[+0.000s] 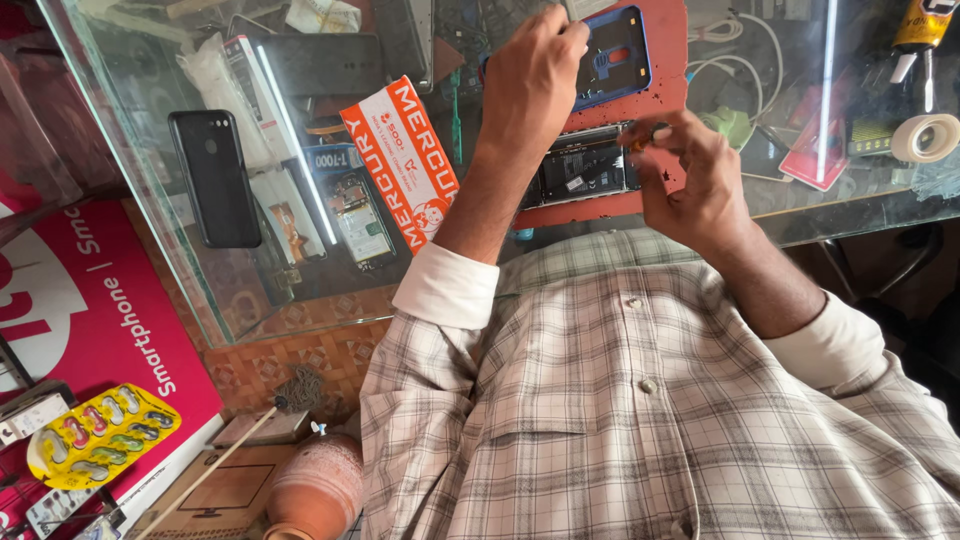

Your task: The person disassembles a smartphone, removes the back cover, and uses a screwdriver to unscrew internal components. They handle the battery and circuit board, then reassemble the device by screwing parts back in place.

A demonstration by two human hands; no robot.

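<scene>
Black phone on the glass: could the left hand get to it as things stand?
Probably yes. The black phone lies uncovered on the glass top, nothing on it, but the left hand is busy at the blue case.

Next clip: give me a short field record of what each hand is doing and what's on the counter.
setting: glass counter, seen from above
left hand: on blue phone case
right hand: pinching a small orange-tipped tool over the opened phone
work surface: red mat
nearby: black phone, tape roll, orange card
</scene>
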